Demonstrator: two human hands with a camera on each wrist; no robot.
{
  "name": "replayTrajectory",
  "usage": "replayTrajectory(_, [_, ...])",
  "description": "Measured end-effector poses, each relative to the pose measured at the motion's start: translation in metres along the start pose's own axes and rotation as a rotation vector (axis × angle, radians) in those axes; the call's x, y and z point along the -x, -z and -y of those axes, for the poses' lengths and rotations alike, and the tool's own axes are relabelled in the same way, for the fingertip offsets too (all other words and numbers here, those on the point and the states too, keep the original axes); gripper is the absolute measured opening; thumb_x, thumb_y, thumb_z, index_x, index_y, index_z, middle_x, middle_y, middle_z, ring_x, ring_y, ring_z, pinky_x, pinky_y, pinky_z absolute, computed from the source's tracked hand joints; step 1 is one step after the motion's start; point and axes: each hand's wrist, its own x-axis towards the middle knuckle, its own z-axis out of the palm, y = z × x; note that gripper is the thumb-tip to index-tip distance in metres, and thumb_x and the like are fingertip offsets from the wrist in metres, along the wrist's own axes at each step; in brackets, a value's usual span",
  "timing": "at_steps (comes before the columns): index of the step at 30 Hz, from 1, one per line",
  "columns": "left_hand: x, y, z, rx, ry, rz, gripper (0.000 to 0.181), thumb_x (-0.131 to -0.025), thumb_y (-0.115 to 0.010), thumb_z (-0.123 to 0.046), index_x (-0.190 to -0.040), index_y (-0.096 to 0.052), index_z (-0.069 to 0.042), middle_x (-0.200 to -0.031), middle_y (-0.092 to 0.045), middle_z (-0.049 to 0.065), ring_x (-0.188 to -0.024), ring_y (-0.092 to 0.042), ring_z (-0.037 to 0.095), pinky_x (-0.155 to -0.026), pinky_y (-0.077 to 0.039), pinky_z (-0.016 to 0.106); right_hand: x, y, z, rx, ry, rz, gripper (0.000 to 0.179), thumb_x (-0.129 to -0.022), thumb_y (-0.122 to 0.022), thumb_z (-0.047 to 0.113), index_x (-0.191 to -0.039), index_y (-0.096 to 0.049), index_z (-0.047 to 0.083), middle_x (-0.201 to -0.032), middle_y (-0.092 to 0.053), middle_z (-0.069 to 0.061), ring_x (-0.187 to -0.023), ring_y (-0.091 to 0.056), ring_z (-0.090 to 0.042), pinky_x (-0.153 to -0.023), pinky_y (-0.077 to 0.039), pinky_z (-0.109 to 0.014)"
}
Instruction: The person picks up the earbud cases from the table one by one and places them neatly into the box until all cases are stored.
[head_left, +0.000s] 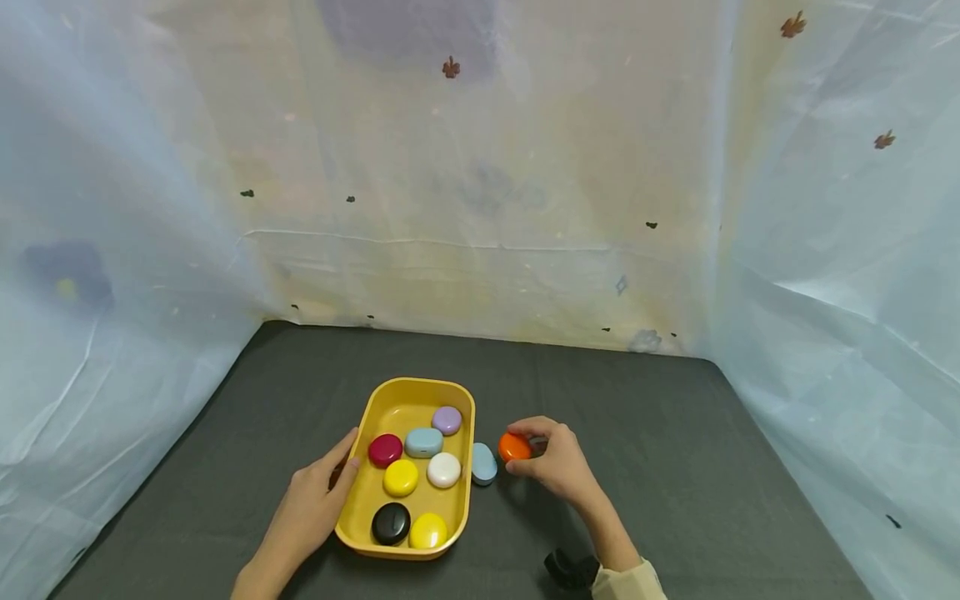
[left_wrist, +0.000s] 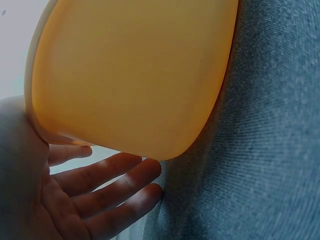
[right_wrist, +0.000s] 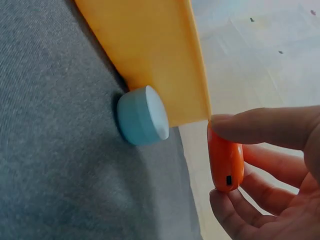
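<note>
My right hand pinches a glossy orange rounded case between thumb and fingers, just right of the tray. A small dark slot shows on the orange case in the right wrist view, where it is held above the cloth. Beside the yellow tray, a light-blue rounded case stands on the cloth by the right wall. My left hand touches the tray's left side with thumb and forefinger. In the left wrist view the other fingers extend loosely past the tray's wall; the thumb is hidden there.
Inside the tray lie several rounded pieces: lilac, light blue, crimson, white, black and two yellow. Dark cloth covers the table. Pale patterned sheets hang around it.
</note>
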Motion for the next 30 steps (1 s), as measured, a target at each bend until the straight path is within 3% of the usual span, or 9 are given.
replayTrajectory(12, [0.000, 0.001, 0.000, 0.009, 0.007, 0.013, 0.053, -0.106, -0.047, -0.033, -0.154, -0.036, -0.015, -0.128, -0.061, 0.010, -0.107, -0.060, 0.024, -0.092, -0.049, 0.049, 0.003, -0.004, 0.022, -0.031, 0.060, 0.018, 0.040, -0.070, -0.088, 0.002, -0.107, -0.075, 0.008, -0.109, -0.065, 0.001, -0.095, -0.060, -0.020, -0.084, -0.052, -0.044])
replayTrajectory(21, [-0.001, 0.000, 0.001, 0.013, 0.002, 0.008, 0.053, -0.106, -0.047, -0.034, -0.154, -0.037, -0.015, -0.129, -0.061, 0.012, -0.108, -0.060, 0.025, -0.092, -0.049, 0.050, 0.009, -0.015, 0.040, -0.104, 0.149, 0.042, 0.041, -0.071, -0.087, -0.002, -0.107, -0.074, 0.010, -0.108, -0.065, 0.002, -0.095, -0.061, -0.019, -0.082, -0.054, -0.040])
replayTrajectory(30, [0.000, 0.001, 0.001, 0.008, 0.004, 0.022, 0.053, -0.106, -0.046, -0.035, -0.154, -0.036, -0.014, -0.130, -0.060, 0.012, -0.110, -0.059, 0.026, -0.093, -0.048, 0.051, 0.017, -0.043, 0.053, -0.101, 0.213, 0.187, 0.044, -0.072, -0.086, 0.002, -0.112, -0.072, 0.013, -0.110, -0.064, 0.007, -0.095, -0.060, -0.012, -0.083, -0.054, -0.041])
